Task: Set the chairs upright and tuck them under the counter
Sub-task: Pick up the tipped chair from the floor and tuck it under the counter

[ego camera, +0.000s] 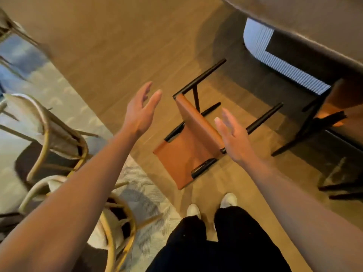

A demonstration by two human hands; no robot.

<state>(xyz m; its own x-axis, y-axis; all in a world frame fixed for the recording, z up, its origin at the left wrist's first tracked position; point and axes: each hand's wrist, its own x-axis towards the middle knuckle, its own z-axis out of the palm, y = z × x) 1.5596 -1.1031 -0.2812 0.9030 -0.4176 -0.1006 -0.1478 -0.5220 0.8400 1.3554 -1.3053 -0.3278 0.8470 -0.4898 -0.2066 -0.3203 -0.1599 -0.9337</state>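
A tan leather chair (193,142) with a black metal frame lies tipped over on the wooden floor (110,42), roughly at the centre of the head view, its legs pointing toward one and two o'clock and its backrest toward the person's white shoes (211,206) at six o'clock. Both bare hands reach out above it with fingers spread and nothing in them: the left hand (140,111) hangs at about ten o'clock from the seat, clear of the chair, and the right hand (233,137) hangs at about three o'clock, overlapping the seat edge in the picture, though whether it touches the frame cannot be told. At one to two o'clock the dark counter (306,22) runs across the upper right corner, with a ribbed white panel (279,61) below its edge. A second tan chair (326,118) stands at about three o'clock, upright and partly under the counter, so that one looks already done. Further dark legs show at four o'clock, too cut off to judge. Pale wicker chairs (59,138) crowd the left side from eight to ten o'clock on a patterned rug (149,199). By this reading the task is partway through: the fallen chair must be gripped, raised onto its legs, then pushed in under the counter beside the standing one.
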